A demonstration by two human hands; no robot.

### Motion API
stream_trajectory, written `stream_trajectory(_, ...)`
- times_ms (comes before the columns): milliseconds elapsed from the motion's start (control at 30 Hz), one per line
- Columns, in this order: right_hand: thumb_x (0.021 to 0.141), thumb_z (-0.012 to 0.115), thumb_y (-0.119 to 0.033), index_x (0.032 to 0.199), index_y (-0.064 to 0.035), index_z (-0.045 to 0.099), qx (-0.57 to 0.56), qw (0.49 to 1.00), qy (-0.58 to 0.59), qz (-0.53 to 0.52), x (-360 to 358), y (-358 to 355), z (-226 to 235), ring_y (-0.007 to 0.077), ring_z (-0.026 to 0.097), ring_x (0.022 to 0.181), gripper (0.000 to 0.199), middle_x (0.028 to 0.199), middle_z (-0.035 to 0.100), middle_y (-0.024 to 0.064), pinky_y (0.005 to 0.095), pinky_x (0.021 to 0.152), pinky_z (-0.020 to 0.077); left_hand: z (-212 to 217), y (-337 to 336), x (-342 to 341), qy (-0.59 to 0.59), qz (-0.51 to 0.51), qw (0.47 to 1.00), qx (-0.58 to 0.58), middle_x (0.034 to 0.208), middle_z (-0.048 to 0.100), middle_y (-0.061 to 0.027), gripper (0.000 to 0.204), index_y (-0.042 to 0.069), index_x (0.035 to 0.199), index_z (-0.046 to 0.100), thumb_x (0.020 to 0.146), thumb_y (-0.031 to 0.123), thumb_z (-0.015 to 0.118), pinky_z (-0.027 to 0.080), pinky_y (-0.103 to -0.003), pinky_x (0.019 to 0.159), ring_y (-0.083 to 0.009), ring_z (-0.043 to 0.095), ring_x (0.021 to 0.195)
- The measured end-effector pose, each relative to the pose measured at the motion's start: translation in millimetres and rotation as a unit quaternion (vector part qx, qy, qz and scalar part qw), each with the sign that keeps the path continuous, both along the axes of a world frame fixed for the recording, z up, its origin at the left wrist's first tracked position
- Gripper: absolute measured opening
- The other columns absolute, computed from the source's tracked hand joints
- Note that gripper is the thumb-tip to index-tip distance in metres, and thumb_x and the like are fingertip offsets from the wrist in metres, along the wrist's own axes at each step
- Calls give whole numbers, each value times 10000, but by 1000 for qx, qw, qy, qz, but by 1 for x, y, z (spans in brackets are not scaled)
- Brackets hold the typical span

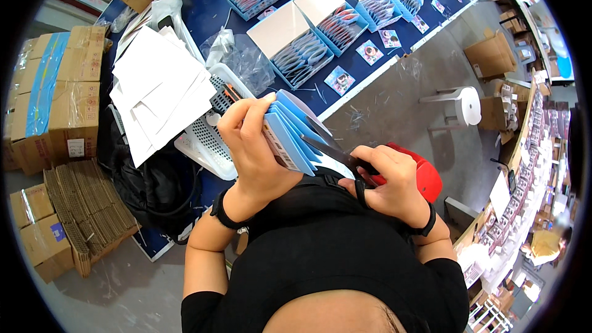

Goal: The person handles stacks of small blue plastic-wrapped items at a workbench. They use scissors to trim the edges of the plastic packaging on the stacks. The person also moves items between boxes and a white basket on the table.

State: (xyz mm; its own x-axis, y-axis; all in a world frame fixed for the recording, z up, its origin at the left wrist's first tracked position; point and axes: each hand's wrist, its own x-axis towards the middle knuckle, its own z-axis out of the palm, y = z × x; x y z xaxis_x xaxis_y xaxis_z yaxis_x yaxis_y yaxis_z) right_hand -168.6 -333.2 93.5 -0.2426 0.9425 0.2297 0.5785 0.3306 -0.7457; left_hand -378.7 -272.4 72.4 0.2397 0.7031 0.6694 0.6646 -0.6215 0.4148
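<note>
The person I'm watching wears a plain black top [345, 256], its neckline [333, 290] a wide curve and its short sleeves [453, 280] ending above the elbows. The forearms [213, 229] are bare. A black band circles each wrist: the left band [226, 212] has a bit jutting out, the right band [427, 222] looks smooth. Left hand [262, 168] and right hand [396, 188] are bare too, fingers included.

Packing workshop, going by the blue worktable [203, 9]: open boxes [276, 29] of packets [301, 57] in rows on it, taped cartons [75, 86] and a stack of flattened cardboard [92, 209] left of it, scrap-littered grey floor [394, 108] right of it, long bench [471, 234] loaded with goods [524, 166] further right.
</note>
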Motion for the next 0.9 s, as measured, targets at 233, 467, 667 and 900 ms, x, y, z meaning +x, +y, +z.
stream_trajectory(233, 654, 818, -135, 954, -26, 614, -6, 1000, 1, -6, -1, -1, -1, 192, 561, 530, 379, 672, 552, 74, 284, 501, 443, 2, -1, 0, 13, 10, 1000, -6, 1135, 383, -184, 841, -38, 1277, 375, 620, 230, 826, 353, -374, 898, -301, 405, 1079)
stream_trajectory(467, 657, 817, -133, 950, -29, 614, -8, 1000, 0, -4, -3, 0, -3, 185, 560, 528, 371, 669, 554, 70, 280, 494, 441, 1, -1, -3, 1, -9, 1000, -23, 1164, 383, -178, 871, -24, 1296, 369, 600, 205, 841, 374, -366, 902, -305, 418, 1096)
stream_trajectory(667, 668, 816, -141, 950, -30, 617, 6, 1000, 2, -18, -5, 1, -5, 187, 563, 520, 362, 652, 555, 72, 280, 487, 443, 1, 0, -2, -28, -15, 999, -13, 1191, 380, -167, 905, -1, 1313, 345, 589, 197, 851, 396, -366, 906, -298, 420, 1135)
stream_trajectory(900, 684, 808, -145, 952, -32, 618, 18, 1000, -7, -17, -6, 3, -11, 209, 569, 529, 348, 656, 568, 88, 289, 495, 452, 5, 2, 0, -49, -14, 999, 6, 1148, 436, -185, 736, -30, 1258, 403, 621, 41, 766, 425, -377, 870, -320, 498, 1016)
